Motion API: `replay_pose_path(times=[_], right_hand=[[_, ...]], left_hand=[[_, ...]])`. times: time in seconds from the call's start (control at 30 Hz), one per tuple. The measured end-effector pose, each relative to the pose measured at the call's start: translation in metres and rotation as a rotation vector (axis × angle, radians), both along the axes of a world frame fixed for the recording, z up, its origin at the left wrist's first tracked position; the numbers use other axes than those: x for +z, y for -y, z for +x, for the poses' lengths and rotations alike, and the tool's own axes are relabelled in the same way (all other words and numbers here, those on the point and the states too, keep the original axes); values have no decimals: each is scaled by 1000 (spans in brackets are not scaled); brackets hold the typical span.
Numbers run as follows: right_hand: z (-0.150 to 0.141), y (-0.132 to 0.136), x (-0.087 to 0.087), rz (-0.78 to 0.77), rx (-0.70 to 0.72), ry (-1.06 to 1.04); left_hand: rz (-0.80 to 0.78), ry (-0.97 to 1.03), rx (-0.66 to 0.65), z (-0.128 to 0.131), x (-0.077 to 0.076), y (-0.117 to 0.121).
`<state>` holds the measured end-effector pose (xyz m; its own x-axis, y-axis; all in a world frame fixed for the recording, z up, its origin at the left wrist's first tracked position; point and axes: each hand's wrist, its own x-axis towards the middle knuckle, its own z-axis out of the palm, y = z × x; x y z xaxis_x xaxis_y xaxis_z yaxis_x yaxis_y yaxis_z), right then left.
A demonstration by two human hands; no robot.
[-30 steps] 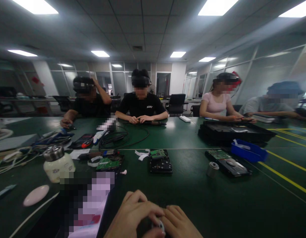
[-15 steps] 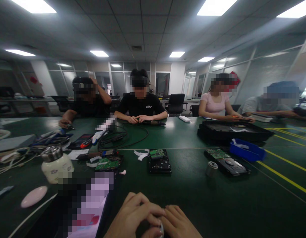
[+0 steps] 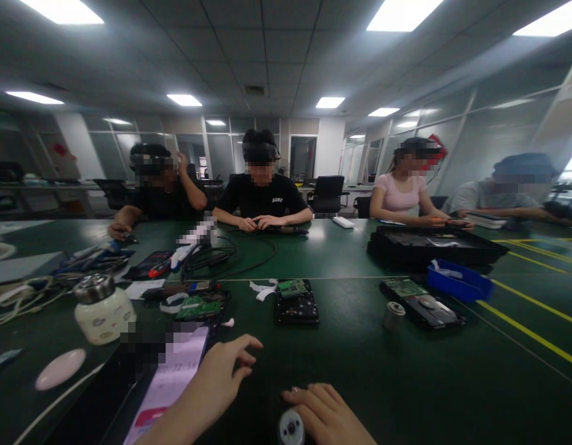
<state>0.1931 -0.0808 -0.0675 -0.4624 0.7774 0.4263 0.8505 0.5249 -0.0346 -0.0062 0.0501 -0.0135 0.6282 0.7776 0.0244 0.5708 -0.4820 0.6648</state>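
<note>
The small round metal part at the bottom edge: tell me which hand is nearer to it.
Right. The right hand rests against the round metal part, fingers beside it. The left hand is lifted away to its left, over the phone.

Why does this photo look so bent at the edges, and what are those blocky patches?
Head view: a wide lens bows the ceiling panels and stretches the green table outward. Ceiling lights glare white while the table stays dim. Blocky patches hide faces and part of the phone screen. The left hand and right hand by the small round metal part look slightly soft.
</note>
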Motion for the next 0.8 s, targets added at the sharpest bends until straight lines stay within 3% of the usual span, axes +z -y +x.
replay_pose_path(times=[0.33,0.5,0.63,0.8], right_hand=[[-1,0,2,-18,2,-14],[-2,-1,-2,22,4,-19],[-6,-2,-8,59,-30,-93],[-6,-1,-7,27,-33,-103]], left_hand=[[86,-24,-1,-1,-8,-8],[122,34,-7,2,4,5],[113,227,-192,5,20,37],[185,225,-423,6,26,61]])
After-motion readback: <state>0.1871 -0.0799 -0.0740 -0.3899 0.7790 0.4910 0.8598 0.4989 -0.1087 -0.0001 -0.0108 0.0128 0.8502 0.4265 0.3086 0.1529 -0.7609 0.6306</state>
